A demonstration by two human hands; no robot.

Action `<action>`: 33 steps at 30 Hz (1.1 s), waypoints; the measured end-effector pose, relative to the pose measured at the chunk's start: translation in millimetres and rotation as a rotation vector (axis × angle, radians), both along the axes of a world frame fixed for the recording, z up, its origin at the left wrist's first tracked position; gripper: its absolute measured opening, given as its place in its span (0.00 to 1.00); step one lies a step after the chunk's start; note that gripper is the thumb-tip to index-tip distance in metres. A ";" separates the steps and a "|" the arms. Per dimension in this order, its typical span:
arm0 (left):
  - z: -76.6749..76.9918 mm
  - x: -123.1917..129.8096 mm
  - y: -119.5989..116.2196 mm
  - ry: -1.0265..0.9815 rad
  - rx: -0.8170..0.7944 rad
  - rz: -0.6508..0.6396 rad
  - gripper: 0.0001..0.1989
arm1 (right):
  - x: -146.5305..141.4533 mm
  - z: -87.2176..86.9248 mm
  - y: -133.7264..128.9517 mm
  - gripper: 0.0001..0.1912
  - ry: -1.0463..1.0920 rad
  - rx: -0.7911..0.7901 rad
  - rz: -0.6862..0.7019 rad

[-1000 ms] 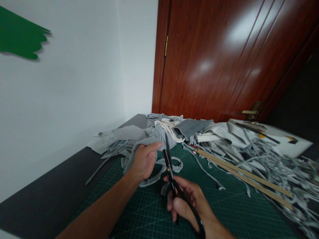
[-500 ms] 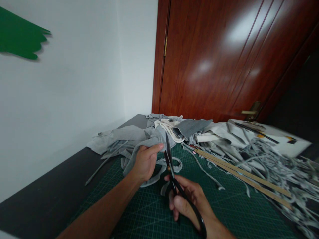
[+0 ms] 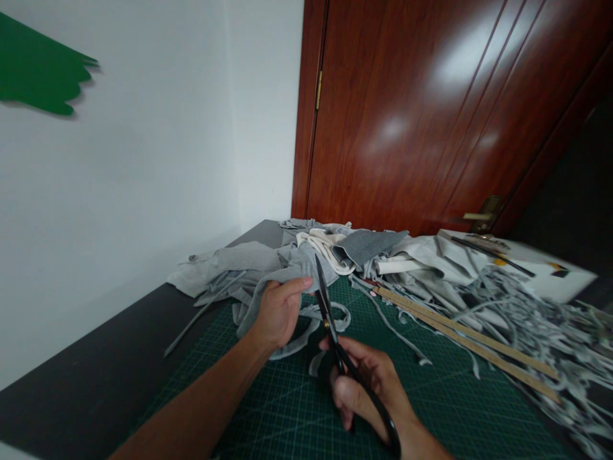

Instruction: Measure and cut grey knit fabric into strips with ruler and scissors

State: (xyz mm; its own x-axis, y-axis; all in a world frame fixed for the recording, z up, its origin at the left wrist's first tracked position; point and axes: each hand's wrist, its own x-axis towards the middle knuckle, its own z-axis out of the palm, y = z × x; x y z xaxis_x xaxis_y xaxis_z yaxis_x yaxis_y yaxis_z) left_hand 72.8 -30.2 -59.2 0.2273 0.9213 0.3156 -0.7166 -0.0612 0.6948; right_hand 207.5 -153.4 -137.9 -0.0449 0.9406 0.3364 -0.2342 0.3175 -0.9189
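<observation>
The green cutting mat covers the desk's near middle. The grey cloth lies across its far edge, pinched in the left hand. The right hand grips the black scissors at the cloth.

Head-worn view; faces forward, down

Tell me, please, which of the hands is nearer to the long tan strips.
Right. The right hand, holding the black scissors, is just left of the tan strips; the left hand, pinching grey cloth, is farther left.
</observation>
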 end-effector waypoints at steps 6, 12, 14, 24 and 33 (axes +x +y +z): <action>3.1 0.0 -2.6 0.016 0.013 0.035 0.08 | 1.1 -1.1 1.0 0.28 -0.009 -0.010 0.020; 2.9 -0.3 -3.2 0.026 0.029 0.038 0.08 | 2.2 11.8 0.0 0.29 -0.078 -0.034 0.015; 1.8 0.5 -1.9 0.019 0.039 0.048 0.08 | 2.3 16.5 -0.8 0.29 -0.131 -0.061 0.035; 4.4 5.7 0.0 -0.098 -0.004 0.135 0.07 | -0.9 18.2 -0.1 0.31 -0.112 -0.117 -0.015; 17.0 1.6 -11.8 -0.180 0.021 0.177 0.14 | -2.4 -1.6 2.1 0.30 -0.080 -0.087 -0.040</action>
